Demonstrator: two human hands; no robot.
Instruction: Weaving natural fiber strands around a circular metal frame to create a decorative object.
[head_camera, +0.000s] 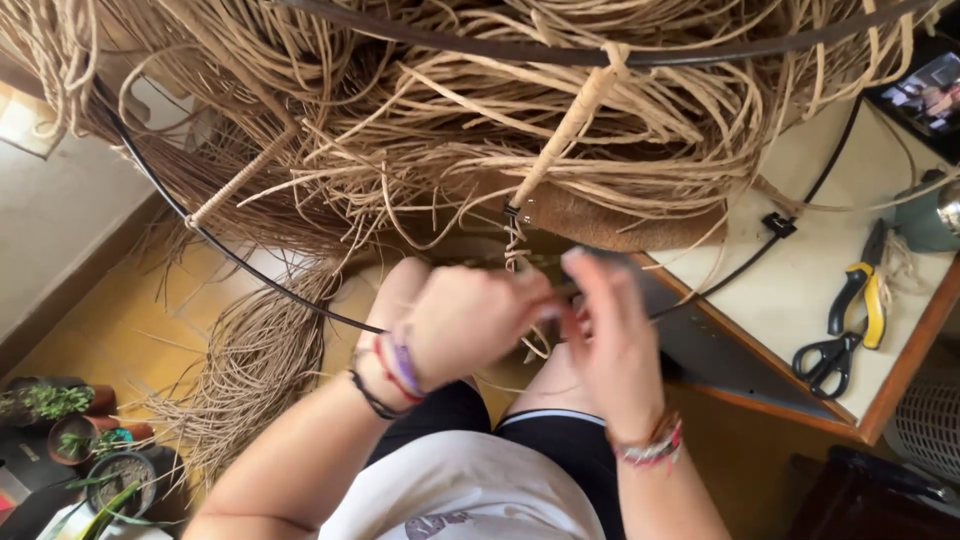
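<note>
Strands (517, 262) pinched between left hand (470, 318), right hand (612, 340).

Counting what's here: two hands, left hand (470, 320) and right hand (612, 345), both at one black wire ring (230, 255) with two wrapped spokes (565, 135). On the table (800, 300) there's one pair of black scissors (828, 362) and one pair of yellow-handled pliers (862, 290). Three small potted plants (75, 440) on the floor, and the loose straw strands (450, 110) are too many to count.

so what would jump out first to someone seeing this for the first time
A huge tangle of tan straw strands fills the top, draped over a black wire hoop. At centre, the left hand and right hand work close together on strands at the hoop's lower edge. On the table at right lie yellow-handled pliers and black scissors.
</note>
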